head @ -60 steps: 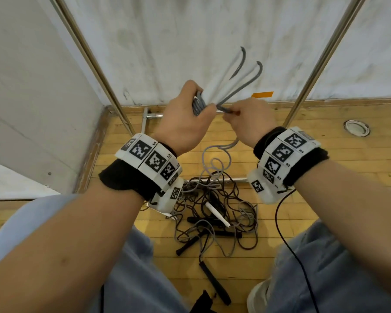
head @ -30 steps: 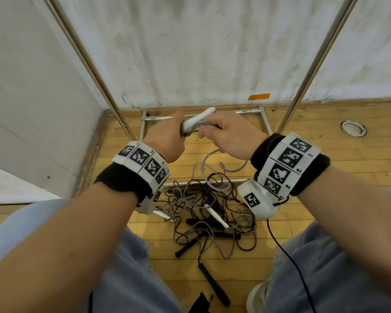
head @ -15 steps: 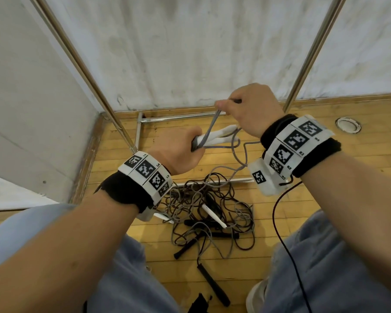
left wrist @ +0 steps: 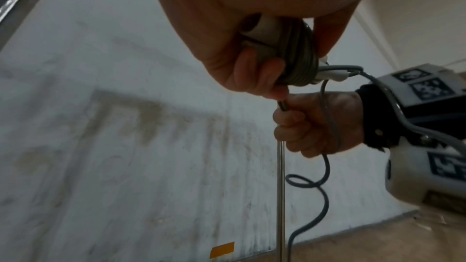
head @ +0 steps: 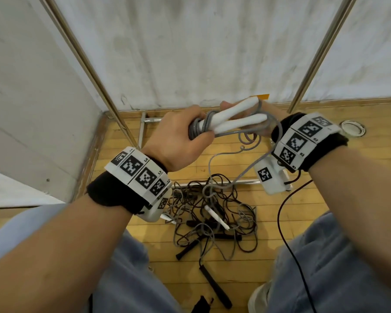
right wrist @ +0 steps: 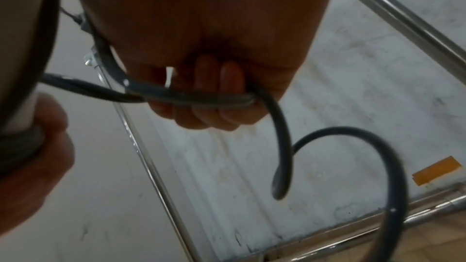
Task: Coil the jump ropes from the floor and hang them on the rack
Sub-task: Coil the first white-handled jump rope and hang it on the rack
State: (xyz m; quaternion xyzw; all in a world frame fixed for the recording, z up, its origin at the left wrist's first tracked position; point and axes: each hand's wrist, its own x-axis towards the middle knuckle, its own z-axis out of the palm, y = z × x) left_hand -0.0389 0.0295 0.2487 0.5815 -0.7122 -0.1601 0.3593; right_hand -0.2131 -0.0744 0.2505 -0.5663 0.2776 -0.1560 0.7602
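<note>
Grey cord [head: 200, 126] is mid-wrap: our left hand [head: 178, 141] grips the white handles [head: 235, 118], our right hand [left wrist: 317, 125] clasps the slack, so next we wind another turn.

Wooden floor [head: 269, 256]: tangled jump ropes [head: 212, 220], rack base [head: 142, 129].

Black wristbands [head: 113, 195], white square-coded marker bands [head: 303, 141], white wrist cameras [head: 272, 177], light-blue jeans [head: 325, 267]

Handles [head: 233, 119]: between left hand [head: 178, 138] and right hand [head: 263, 114]
Rope pile [head: 212, 218]: on floor [head: 246, 279], below hands
Rack [head: 149, 119]: behind pile, before wall [head: 201, 53]
</note>
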